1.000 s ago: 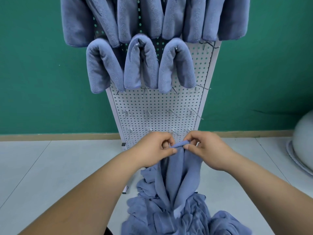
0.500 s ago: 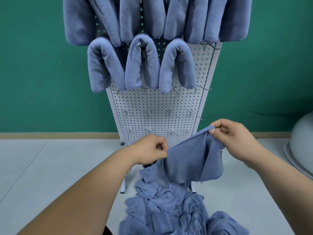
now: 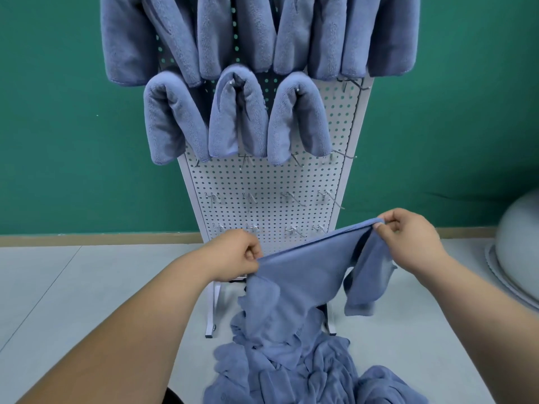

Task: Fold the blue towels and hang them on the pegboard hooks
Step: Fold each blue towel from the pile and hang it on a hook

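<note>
Hands apart, each clamped on the same blue towel point(image 3: 306, 268). The left hand point(image 3: 233, 255) sits just left of frame ctr, fingers curled, pinching one end of the towel's top edge. The right hand point(image 3: 408, 237) is higher and further right, thumb and fingers pinching the other end. That edge is pulled taut btwn them, slanting up to the right. The towel hangs as a sheet below it, w/ a loose flap drooping under the right hand. Its lower part runs down into the pile of blue towels point(image 3: 291, 371) crumpled at bottom ctr of the frame, on the pale floor point(image 3: 87, 287). Can't tell where the held towel ends and the pile starts.

Behind the hands stands the white pegboard point(image 3: 262, 182), on its own legs, in front of a green wall point(image 3: 58, 112). Its upper part is loaded. There's a top row of folded towels point(image 3: 262, 33) cut off by the frame's upper edge, and under it three more folded towels point(image 3: 237, 112), each draped over a hook, side by side. Below those the board shows bare, w/ two rows of empty hooks point(image 3: 294, 198); the lower row sits just above the left hand in the picture. One more empty hook sticks out at the right end of the three-towel row. Far right edge: a grey domed thing point(image 3: 519, 237), only partly in view, can't say what it is.
</note>
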`<state>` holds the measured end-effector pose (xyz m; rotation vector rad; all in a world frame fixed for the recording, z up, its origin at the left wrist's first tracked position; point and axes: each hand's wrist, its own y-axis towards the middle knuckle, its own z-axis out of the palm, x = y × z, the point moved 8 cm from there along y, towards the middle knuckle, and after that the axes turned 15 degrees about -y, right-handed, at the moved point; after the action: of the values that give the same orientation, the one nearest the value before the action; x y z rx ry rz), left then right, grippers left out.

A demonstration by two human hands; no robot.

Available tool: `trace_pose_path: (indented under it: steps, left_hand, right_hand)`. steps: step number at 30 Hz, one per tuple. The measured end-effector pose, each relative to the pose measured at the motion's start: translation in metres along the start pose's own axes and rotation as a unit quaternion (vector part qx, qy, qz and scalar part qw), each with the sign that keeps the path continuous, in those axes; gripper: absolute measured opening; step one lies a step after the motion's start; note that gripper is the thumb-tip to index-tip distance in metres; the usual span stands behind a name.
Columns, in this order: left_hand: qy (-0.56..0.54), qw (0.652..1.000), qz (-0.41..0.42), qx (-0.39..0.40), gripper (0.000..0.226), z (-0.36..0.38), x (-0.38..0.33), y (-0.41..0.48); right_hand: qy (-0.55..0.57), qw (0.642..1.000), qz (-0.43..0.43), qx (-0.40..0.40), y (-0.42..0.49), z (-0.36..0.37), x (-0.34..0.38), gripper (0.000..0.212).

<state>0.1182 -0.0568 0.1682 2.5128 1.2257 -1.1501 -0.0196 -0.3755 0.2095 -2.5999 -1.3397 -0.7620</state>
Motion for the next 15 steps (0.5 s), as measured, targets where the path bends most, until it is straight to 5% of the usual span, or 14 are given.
trace_pose_path:
  steps: [7, 15]
  left_hand:
    - [0.072, 0.995, -0.075, -0.010, 0.008, -0.017, 0.034, -0.003]
    - [-0.023, 0.991, -0.029, -0.128, 0.012, -0.036, 0.034, 0.004]
  right_hand:
    - [-0.018, 0.999, 0.025, -0.016, 0.007, -0.001, -0.015, 0.007]
    - [-0.056, 0.995, -0.038, 0.079, 0.001, 0.017, -0.006, 0.009]
